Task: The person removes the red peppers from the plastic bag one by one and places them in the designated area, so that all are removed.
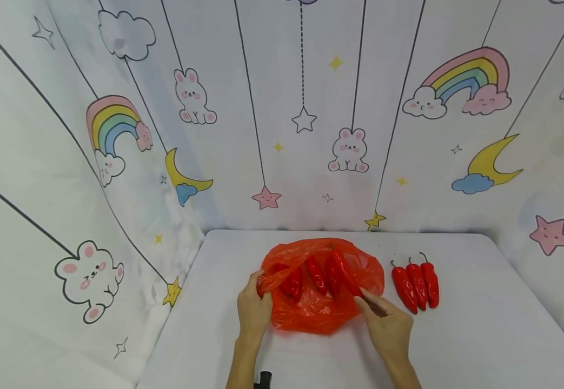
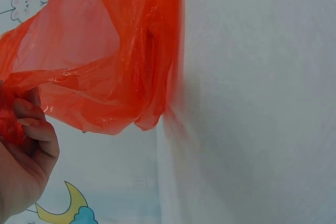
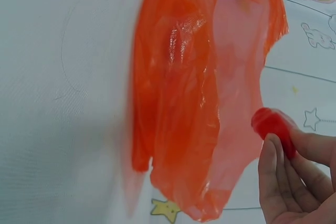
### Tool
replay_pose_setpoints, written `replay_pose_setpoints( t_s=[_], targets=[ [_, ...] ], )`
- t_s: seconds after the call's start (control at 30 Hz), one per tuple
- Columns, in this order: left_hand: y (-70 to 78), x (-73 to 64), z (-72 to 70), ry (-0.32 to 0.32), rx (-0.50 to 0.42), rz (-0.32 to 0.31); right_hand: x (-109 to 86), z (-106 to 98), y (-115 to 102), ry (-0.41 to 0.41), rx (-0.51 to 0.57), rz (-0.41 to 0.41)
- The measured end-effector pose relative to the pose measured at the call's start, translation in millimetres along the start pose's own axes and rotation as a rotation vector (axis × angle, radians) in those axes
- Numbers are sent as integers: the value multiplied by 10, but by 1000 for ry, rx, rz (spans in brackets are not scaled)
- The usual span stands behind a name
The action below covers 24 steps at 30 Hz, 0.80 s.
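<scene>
A red plastic bag (image 1: pixel 306 319) lies on the white table with its mouth spread wide. My left hand (image 1: pixel 254 300) grips the gathered rim at the bag's left side, fingers curled round the plastic in the left wrist view. Between the thumb and fingers of my right hand (image 1: pixel 390 327) is the end of a red chili pepper (image 1: pixel 346 273), held over the bag's opening. In the right wrist view, that pinched pepper (image 3: pixel 274 124) points toward the bag. Several more red peppers (image 1: pixel 316 273) show inside the bag, partly covered by plastic.
Three red chili peppers (image 1: pixel 417 286) with dark stems lie side by side to the right of the bag. A white cloth (image 1: pixel 282 178) printed with rabbits, rainbows and stars hangs behind the table (image 1: pixel 486 346) and along its sides. A small black object (image 1: pixel 264 379) shows beside my left wrist.
</scene>
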<state>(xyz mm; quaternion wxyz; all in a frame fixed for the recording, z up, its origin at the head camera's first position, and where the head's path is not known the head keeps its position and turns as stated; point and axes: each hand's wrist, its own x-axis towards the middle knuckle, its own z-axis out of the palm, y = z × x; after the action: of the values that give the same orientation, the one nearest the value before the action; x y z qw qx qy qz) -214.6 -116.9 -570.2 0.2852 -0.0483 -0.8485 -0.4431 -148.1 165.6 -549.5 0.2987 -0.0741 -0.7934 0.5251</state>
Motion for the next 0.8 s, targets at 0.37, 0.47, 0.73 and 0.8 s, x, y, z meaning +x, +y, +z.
replay_pose_setpoints(
  t_s=[0.37,0.47,0.73,0.8],
  targets=[
    [-8,0,19,-1,-5,2,2,-104,13,45,-17,-35],
    [-3,-5,24,-10,-5,-2,8,-140,39,54,-30,-27],
    [-9,-7,41,-11,-7,8,11,-234,70,92,-46,-10],
    [-15,-9,46,-12,-4,9,10,-254,71,98,-43,3]
  ],
)
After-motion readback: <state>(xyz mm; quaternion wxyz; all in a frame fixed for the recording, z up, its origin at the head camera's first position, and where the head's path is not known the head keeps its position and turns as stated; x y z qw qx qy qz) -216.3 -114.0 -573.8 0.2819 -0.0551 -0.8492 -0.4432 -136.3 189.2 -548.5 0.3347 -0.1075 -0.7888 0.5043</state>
